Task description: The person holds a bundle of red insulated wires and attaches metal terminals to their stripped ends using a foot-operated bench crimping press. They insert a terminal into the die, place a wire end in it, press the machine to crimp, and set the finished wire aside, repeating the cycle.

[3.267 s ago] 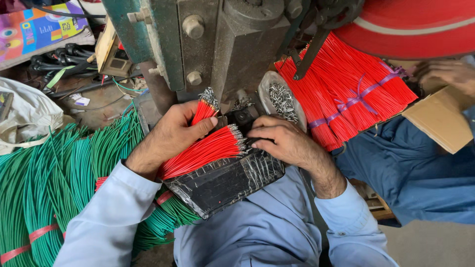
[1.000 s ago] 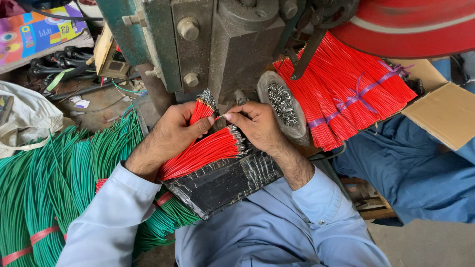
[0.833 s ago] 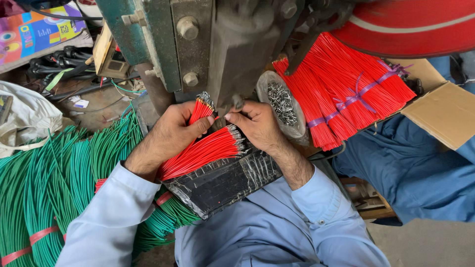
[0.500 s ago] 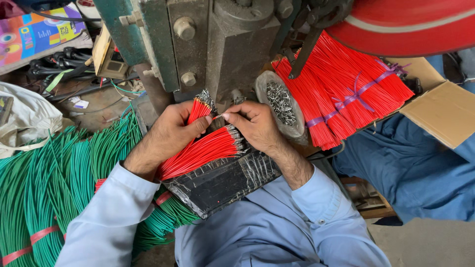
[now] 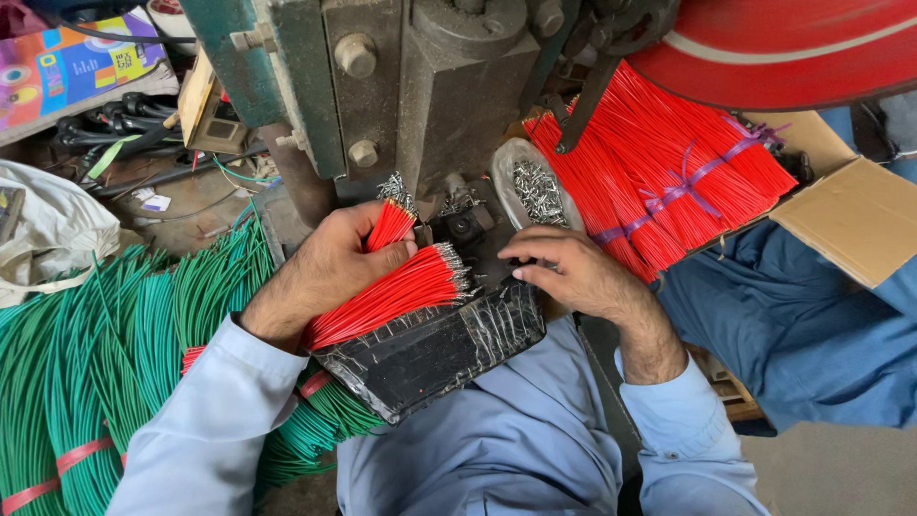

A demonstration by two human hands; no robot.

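green wires (image 5: 86,363): big bundle lying far left, tied with red bands, untouched, partly under the left sleeve.
left hand (image 5: 325,272): fingers curled shut around two bunches of red wires; knuckles up, resting on the black tray.
small red bunch (image 5: 390,225): pinched between the left thumb and forefinger, metal-tipped ends pointing up toward the press.
main red bunch (image 5: 387,296): fanned under the left palm, lying across the tray, stripped ends pointing right, toward the right hand.
black tray (image 5: 430,349): taped black board on the person's lap, carrying the main bunch; tilted.
press (image 5: 420,86): grey and green metal machine body directly above the hands; die area dark, just behind the wire tips.
right hand (image 5: 568,272): palm down, fingers pressed together and lowered onto the tray's right edge near the wire ends; cannot tell if it pinches a single wire.
terminal dish (image 5: 535,186): small bowl of loose metal pieces just behind the right hand.
tied red wires (image 5: 669,172): large stock bundle with purple ties, right of the press, leaning in a cardboard box (image 5: 860,220).
step: looks like feeding wires one at a time to the press; right hand is between picks.
next move needs: judged, separating one wire tip from the fan and lining it up with the die, fingers kept clear.
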